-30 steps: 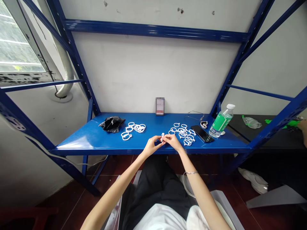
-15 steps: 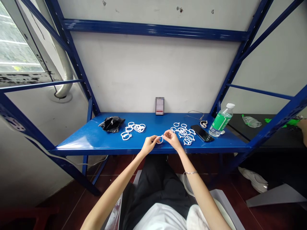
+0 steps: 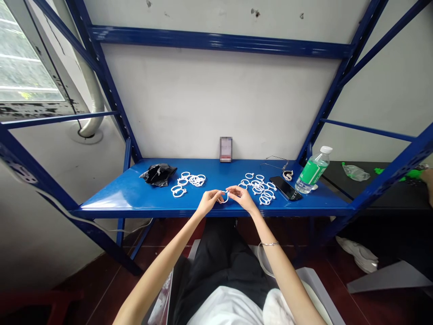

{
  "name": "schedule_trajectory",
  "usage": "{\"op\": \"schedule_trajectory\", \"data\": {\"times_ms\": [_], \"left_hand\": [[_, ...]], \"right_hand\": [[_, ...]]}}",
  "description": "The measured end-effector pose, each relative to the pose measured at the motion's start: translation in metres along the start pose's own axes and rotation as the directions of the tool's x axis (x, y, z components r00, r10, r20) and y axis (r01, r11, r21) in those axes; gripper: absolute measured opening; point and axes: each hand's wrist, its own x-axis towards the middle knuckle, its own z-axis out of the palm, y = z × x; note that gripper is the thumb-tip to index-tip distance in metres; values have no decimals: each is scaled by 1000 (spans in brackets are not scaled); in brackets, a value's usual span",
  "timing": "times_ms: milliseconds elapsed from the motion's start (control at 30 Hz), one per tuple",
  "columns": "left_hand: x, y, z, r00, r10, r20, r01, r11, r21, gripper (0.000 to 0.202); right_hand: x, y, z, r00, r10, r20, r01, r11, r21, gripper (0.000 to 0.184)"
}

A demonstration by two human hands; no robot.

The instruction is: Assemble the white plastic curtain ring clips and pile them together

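Note:
Both of my hands meet over the front middle of the blue shelf point(image 3: 135, 198). My left hand point(image 3: 208, 202) and my right hand point(image 3: 241, 197) pinch one white plastic ring point(image 3: 223, 197) between their fingertips, each on one side of it. A pile of several white rings point(image 3: 259, 188) lies just right of my right hand. A second group of white rings point(image 3: 189, 181) lies to the left, further back on the shelf.
A crumpled black bag point(image 3: 158, 174) sits at the back left. A small card point(image 3: 225, 149) stands against the wall. On the right are a black phone point(image 3: 286, 188), spectacles point(image 3: 279, 163) and a green-labelled water bottle point(image 3: 313, 170). Another person's hand point(image 3: 428, 178) shows at the far right.
The white piece held upright between my fingertips has come flat into a ring shape, and my hands have spread slightly apart while staying in the same place.

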Motion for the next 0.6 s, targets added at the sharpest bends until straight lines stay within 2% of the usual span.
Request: {"op": "schedule_trajectory", "data": {"times_ms": [300,467,600], "left_hand": [[-1,0,0,1000,-17,16,17,1000,-22,48],[-4,2,3,999,34,20,-36,992,121,61],[-6,4,5,998,66,12,-67,977,202,60]], "right_hand": [[2,6,3,999,-14,-38,11,998,-60,17],[1,8,2,995,-42,-96,35,997,-70,16],[1,12,1,992,-68,-107,60,995,-81,20]]}}
